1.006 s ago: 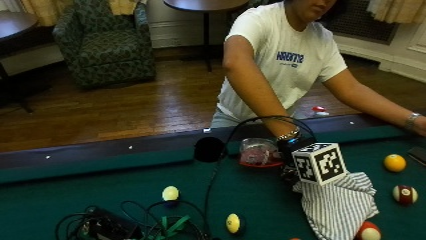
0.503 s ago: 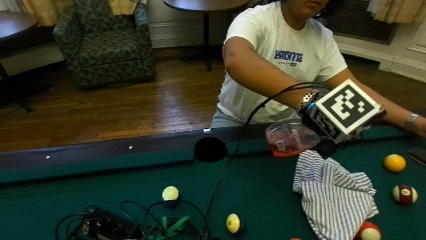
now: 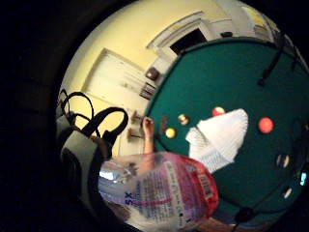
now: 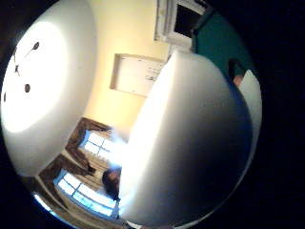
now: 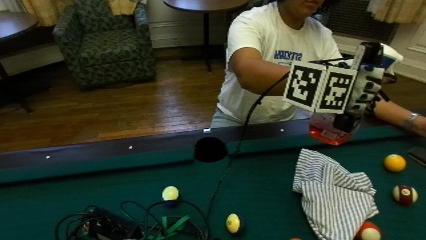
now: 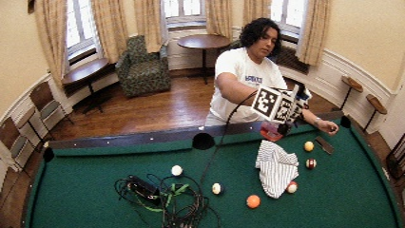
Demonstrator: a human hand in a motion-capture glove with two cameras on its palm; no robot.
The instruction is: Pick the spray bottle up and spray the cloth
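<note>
Gloved right hand [image 5: 365, 92] is up above the pool table [image 5: 266, 200], fingers wrapped round the spray bottle [image 5: 331, 131], its red liquid hanging over the far rail. Below on the green felt lies the striped cloth [image 5: 335, 195], billiard balls scattered around it. Behind: wood floor [image 5: 100, 110], a green armchair [image 5: 106, 42], curtained windows [image 6: 180, 7].

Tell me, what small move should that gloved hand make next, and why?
Probably tip the nozzle down and squeeze: the gloved right hand holds the clear plastic spray bottle of red liquid lifted above the rail, with the striped white cloth lying crumpled on the green felt just below.
</note>
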